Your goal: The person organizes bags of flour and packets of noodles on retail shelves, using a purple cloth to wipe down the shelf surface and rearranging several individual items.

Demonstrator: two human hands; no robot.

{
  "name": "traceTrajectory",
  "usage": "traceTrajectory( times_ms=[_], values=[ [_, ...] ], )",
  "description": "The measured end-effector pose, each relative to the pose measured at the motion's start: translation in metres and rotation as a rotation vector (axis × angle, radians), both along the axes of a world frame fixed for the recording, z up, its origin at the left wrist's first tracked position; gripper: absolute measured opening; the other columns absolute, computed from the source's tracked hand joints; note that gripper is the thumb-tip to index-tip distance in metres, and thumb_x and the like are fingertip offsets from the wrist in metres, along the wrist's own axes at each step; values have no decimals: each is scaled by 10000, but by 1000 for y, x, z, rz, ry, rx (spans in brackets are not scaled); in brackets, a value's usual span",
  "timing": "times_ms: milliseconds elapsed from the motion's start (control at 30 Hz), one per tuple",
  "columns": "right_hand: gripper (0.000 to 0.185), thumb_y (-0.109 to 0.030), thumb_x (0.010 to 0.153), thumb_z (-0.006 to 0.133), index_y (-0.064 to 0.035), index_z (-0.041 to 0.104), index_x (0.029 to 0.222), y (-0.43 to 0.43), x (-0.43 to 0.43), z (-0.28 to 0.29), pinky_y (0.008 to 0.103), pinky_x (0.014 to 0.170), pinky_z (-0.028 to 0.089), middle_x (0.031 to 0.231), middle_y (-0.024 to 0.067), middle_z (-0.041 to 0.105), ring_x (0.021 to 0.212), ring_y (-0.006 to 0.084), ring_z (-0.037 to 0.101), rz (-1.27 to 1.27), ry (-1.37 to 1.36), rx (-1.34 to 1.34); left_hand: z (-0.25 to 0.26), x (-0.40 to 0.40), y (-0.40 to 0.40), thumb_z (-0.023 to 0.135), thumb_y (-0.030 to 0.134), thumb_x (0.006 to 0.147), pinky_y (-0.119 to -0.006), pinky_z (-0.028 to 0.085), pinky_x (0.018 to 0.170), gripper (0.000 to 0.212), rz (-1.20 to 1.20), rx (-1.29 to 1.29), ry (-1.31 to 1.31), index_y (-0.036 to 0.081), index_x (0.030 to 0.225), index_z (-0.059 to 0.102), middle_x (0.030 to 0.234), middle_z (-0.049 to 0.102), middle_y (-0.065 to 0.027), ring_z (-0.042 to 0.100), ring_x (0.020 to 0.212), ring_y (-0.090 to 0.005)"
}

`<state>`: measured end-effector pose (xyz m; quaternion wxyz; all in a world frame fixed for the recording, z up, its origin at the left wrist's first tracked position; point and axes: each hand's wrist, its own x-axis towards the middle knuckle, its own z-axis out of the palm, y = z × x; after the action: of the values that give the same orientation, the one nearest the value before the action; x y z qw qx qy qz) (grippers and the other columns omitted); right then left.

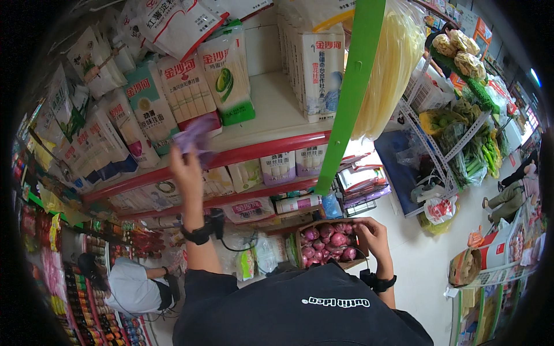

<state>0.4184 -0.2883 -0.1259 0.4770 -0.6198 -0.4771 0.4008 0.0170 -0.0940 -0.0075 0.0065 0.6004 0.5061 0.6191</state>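
Raised at the edge of a store shelf (277, 97), my left hand (186, 166) grips a crumpled purple cloth (198, 138), blurred against the packs of dried noodles. Right behind the cloth stand a pack with a green base (228, 82) and a beige noodle pack (185, 88). My right hand (373, 235) is at the upper right corner of a cardboard box (363, 255) of red onions (339, 239). Its fingers are bent near the box's rim; whether they pinch anything is unclear.
A green shelf post (352, 95) slants down beside bagged long yellow sticks (389, 73). Vegetables (471, 147) fill a metal rack at right. A person in a white shirt (130, 285) is low at left by bottle shelves. Another person (515, 186) stands far right.
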Motion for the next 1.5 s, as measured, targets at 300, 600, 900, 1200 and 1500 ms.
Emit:
traceTrajectory(
  times_ms=[300,600,900,1200,1500],
  values=[
    [193,-11,858,565,-4,665,1024,21,-34,16,267,710,510,865,119,698,805,149,668,172,-160,40,-70,-118,40,549,26,839,-457,430,884,331,312,-193,652,-51,1161,535,1127,573,-243,545,1034,-403],
    [345,-83,877,618,-25,572,1214,41,-36,13,280,843,496,1105,130,653,992,186,636,314,53,68,-25,39,15,582,211,933,-311,452,821,225,-289,-290,-716,37,1071,547,1025,602,-68,576,893,-157],
    [527,-322,844,701,21,535,1209,49,-26,24,278,875,437,1090,64,600,986,137,554,400,644,3,-50,192,-87,551,114,943,-274,437,927,300,-1188,-895,-795,11,1225,543,1117,617,-41,556,1034,-103],
    [287,-157,885,642,36,620,1096,58,-18,17,266,813,460,1020,46,647,888,112,586,464,667,-138,-75,175,-102,638,228,873,-368,416,859,271,-699,-568,-25,-8,1007,639,1009,634,-115,548,935,-272],
    [438,-279,916,586,33,527,1217,101,-34,68,297,938,412,1196,105,568,1072,170,537,144,751,-79,-42,69,-67,591,163,886,-378,418,905,198,30,-310,309,37,1033,633,1063,628,-132,568,1014,-299]
  ],
)
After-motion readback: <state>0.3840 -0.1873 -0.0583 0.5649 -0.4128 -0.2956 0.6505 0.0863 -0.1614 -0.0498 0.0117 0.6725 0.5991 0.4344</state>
